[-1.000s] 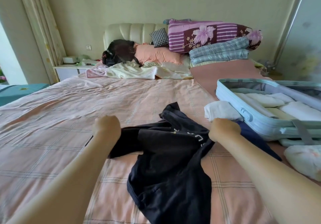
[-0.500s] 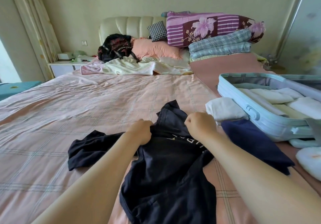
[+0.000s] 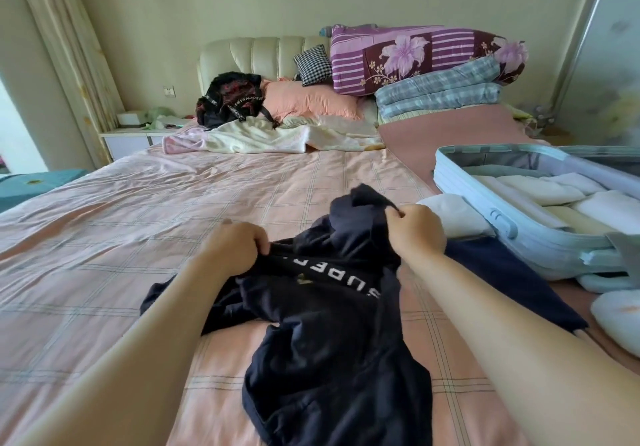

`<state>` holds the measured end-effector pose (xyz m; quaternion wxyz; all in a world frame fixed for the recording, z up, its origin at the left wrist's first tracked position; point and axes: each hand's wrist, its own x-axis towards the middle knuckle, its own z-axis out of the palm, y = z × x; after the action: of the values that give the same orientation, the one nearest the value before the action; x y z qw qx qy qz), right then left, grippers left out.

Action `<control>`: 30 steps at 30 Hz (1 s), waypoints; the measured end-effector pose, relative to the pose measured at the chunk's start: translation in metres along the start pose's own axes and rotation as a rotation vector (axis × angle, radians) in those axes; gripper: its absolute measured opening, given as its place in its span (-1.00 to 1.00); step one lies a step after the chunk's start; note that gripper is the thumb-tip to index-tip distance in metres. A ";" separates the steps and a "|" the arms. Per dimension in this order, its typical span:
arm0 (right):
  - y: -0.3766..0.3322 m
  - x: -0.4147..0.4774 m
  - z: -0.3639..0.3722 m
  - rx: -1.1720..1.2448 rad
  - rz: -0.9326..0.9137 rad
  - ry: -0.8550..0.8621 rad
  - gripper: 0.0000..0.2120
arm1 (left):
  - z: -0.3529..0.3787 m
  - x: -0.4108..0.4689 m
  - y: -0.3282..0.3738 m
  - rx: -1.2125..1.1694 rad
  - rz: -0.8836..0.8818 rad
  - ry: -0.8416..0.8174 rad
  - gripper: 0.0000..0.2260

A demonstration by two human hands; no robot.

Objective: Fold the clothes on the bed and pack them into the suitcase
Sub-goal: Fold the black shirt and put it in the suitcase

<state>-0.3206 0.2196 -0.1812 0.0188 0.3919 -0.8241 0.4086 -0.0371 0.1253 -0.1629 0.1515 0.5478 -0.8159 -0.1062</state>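
Dark navy garment (image 3: 332,310) is laid crumpled on the pink checked bed sheet (image 3: 145,224), from frame centre toward 6 o'clock. Its upper edge is pinched by the left hand (image 3: 232,245), fingers curled. A fold at 12 o'clock is pinched by the right hand (image 3: 415,231). An open pale blue suitcase (image 3: 547,250) is noted at 3 o'clock, part-filled with folded whites (image 3: 540,189).

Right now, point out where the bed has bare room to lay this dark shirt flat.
The widest bare stretch of pink sheet lies left of the dark shirt, short of the crumpled blanket. The right side is crowded: folded white garment, navy cloth and open suitcase.
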 end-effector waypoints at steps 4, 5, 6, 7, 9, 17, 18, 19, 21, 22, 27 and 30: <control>0.008 0.012 0.012 0.279 0.263 -0.048 -0.58 | -0.015 0.005 -0.026 0.115 -0.096 0.343 -0.62; 0.008 0.014 0.017 0.366 0.304 -0.093 -0.63 | -0.013 0.009 -0.031 0.174 -0.041 0.288 -0.60; 0.002 0.009 0.017 0.381 0.315 -0.138 -0.70 | -0.008 0.010 -0.033 0.223 0.020 0.173 -0.52; -0.008 0.000 0.012 0.319 0.310 -0.195 -0.75 | 0.000 0.008 -0.033 0.239 0.051 0.046 -0.42; -0.022 -0.019 0.006 0.051 0.244 -0.304 -0.57 | 0.011 -0.001 -0.028 0.228 0.029 -0.093 -0.28; -0.059 -0.117 -0.005 -0.027 -0.697 -0.702 -0.86 | 0.001 -0.060 -0.024 -0.070 0.325 -0.058 -0.83; -0.062 -0.128 -0.006 -0.105 -0.754 -0.801 -0.74 | 0.000 -0.067 -0.029 -0.003 0.341 -0.107 -0.89; -0.061 -0.134 -0.005 -0.226 -0.816 -0.828 -0.59 | 0.002 -0.073 -0.037 0.070 0.336 -0.168 -0.87; -0.052 -0.138 0.000 -0.433 -0.823 -0.789 -0.25 | 0.007 -0.083 -0.053 0.186 0.318 -0.275 -0.68; -0.048 -0.137 0.002 -0.455 -0.742 -0.791 -0.14 | 0.010 -0.085 -0.061 0.202 0.300 -0.280 -0.64; -0.054 -0.137 0.010 -0.337 -0.621 -0.884 -0.76 | 0.003 -0.079 -0.082 0.194 0.246 -0.146 -0.69; -0.081 -0.153 0.000 -0.282 -0.610 -1.133 -0.87 | -0.012 -0.073 -0.089 0.181 0.177 -0.106 -0.59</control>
<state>-0.1611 0.2864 -0.1816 -0.2516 0.7560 -0.6042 0.0034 0.0697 0.1597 -0.1916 0.0668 0.4789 -0.8740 -0.0473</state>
